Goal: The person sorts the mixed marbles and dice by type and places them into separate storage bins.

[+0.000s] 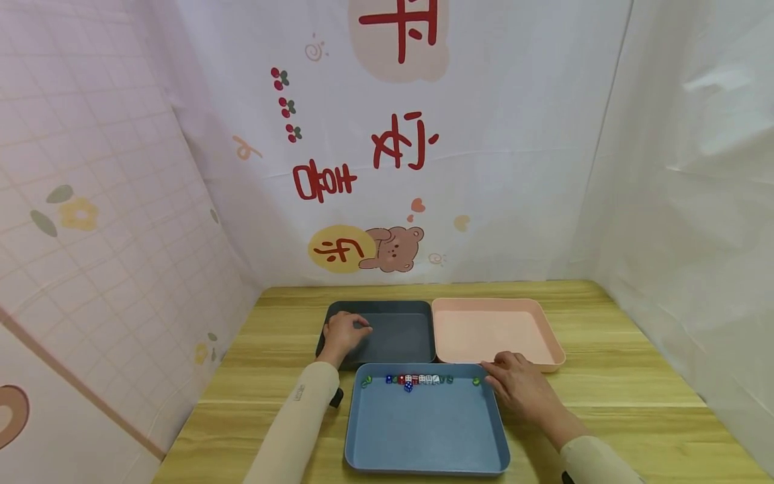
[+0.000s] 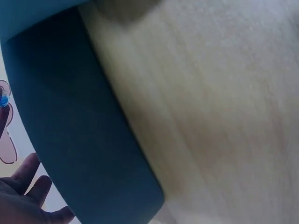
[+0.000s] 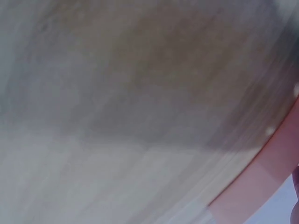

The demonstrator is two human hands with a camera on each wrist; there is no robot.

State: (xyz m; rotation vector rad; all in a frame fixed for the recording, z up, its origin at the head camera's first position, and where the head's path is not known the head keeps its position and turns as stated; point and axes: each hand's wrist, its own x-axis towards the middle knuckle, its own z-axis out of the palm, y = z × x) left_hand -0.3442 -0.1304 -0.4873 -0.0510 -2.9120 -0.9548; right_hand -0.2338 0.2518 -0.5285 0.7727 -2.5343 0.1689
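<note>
My left hand (image 1: 345, 333) is over the left part of the dark grey tray (image 1: 399, 336). In the left wrist view, a small clear blue thing (image 2: 4, 99) shows at a fingertip by the left edge, pinched there; its kind I cannot tell. My right hand (image 1: 520, 383) lies with loosely bent fingers at the far right corner of the blue tray (image 1: 426, 430), its fingertips right at the rim, beside the pink tray (image 1: 498, 329). Along the far side of the blue tray sit red, white and blue dice (image 1: 408, 387) and several green glass marbles (image 1: 476, 381).
The dark and pink trays stand side by side behind the blue tray on a wood-grain table (image 1: 629, 390). A white printed sheet (image 1: 508, 134) hangs behind the table, with pale sheets at both sides.
</note>
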